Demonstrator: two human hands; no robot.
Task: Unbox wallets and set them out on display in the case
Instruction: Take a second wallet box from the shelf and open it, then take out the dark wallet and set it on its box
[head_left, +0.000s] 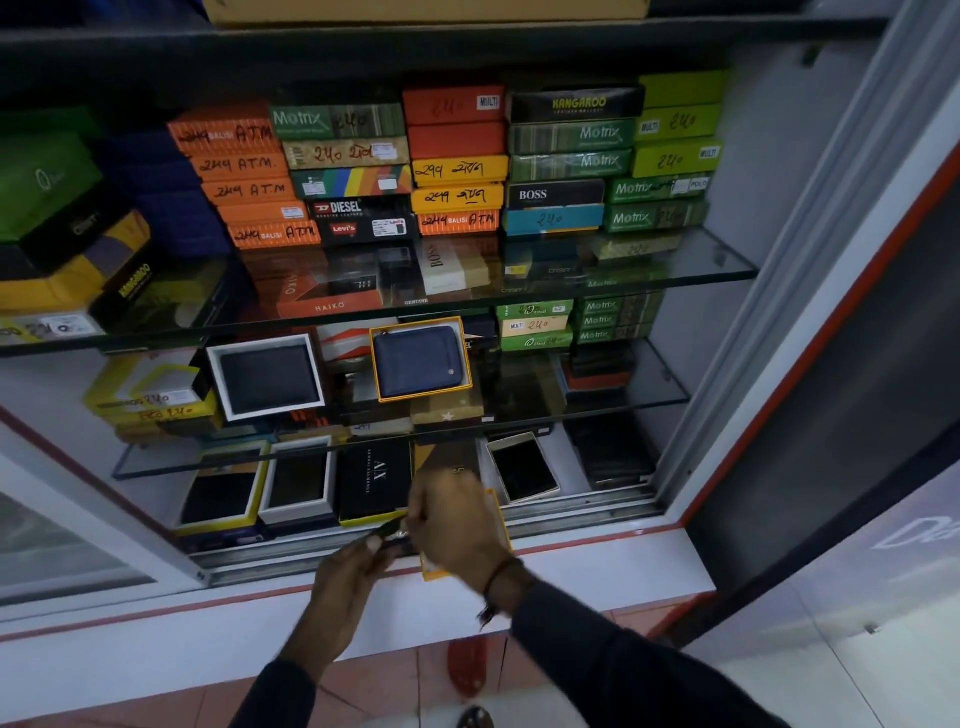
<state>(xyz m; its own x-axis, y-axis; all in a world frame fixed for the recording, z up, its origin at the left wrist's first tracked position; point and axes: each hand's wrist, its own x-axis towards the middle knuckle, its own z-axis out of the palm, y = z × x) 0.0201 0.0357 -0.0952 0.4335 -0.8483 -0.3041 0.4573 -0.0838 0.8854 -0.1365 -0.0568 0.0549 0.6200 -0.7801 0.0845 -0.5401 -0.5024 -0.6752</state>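
At the bottom sill of the display case, my left hand pinches a thin dark wallet by its lower end. My right hand covers an orange-yellow box and also touches the wallet's upper end; most of the box is hidden under the hand. On the middle glass shelf, a navy zip wallet lies in an open orange-rimmed box and a black wallet lies in a white-rimmed box. Open boxes with dark wallets line the bottom row.
Stacks of closed wallet boxes fill the top glass shelf. A black AX box stands just left of my hands. The sliding-door track runs along the case front, and a white frame post bounds the right side.
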